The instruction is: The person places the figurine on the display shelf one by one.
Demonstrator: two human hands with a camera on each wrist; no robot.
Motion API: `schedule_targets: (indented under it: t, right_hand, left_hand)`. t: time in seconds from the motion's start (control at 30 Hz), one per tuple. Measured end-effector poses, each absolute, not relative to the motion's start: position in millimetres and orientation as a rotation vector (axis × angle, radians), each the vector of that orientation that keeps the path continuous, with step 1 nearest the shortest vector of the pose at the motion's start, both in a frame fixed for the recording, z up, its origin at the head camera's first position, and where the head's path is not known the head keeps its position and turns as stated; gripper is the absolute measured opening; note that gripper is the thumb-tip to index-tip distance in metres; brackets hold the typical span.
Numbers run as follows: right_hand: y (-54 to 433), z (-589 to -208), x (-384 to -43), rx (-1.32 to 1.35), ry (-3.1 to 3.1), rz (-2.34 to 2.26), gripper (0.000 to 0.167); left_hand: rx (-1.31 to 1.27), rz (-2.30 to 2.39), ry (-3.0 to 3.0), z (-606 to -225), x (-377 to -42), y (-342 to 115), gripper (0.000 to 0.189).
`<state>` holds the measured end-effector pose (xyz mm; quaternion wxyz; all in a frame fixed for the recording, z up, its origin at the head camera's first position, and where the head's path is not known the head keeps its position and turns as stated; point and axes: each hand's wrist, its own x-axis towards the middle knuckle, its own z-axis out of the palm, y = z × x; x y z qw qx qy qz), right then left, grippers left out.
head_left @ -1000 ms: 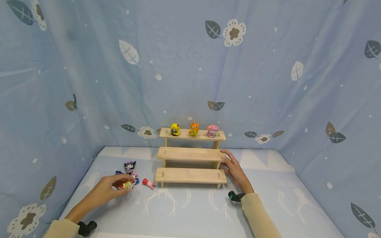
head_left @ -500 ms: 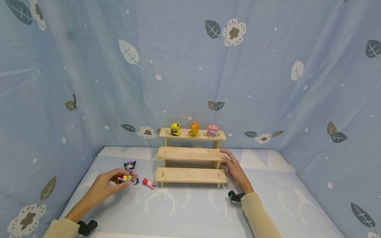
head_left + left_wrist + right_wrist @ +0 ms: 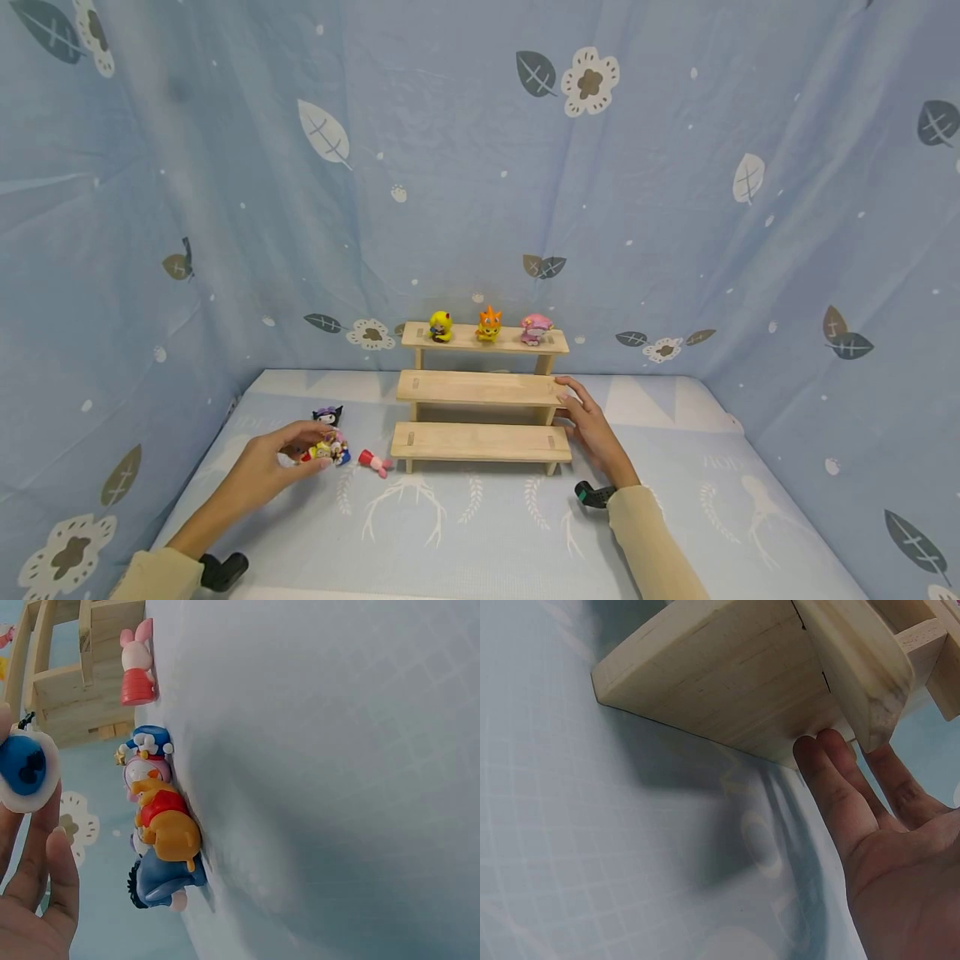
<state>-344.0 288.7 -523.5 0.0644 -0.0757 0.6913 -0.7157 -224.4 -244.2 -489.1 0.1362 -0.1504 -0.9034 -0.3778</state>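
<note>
My left hand (image 3: 273, 458) pinches a small figurine (image 3: 319, 451) with a yellow top; the left wrist view shows its white base (image 3: 45, 776) with a blue underside. The hand is over a group of figurines lying close together: a Winnie the Pooh figurine (image 3: 171, 829), an Eeyore figurine (image 3: 161, 879), and one with a blue hat (image 3: 151, 736). A black-and-purple figurine (image 3: 327, 416) shows just behind the fingers. To the right lies a Piglet figurine (image 3: 374, 463) in red. My right hand (image 3: 588, 421) touches the right end of a three-step wooden display stand (image 3: 480, 442), fingertips against its side.
On the top step stand a yellow figurine (image 3: 441, 327), an orange spiky one (image 3: 489, 325) and a pink one (image 3: 536, 329). The stand rests on a table with a pale blue cloth (image 3: 487, 533). Patterned blue curtains (image 3: 450, 167) surround the back and sides.
My left hand has shifted slightly up and back, and the pinched figurine has turned in its fingers. The right hand and the stand have stayed put.
</note>
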Motion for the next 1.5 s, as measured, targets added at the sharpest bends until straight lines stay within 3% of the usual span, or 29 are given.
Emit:
schedule_targets:
  t: [1.5]
  right_hand:
    - [290.0, -525.8, -343.1, -0.269, 2.099, -2.158, 0.051]
  left_hand:
    - [-0.563, -1.105, -2.512, -446.6, -271.2, -195.4, 0.046]
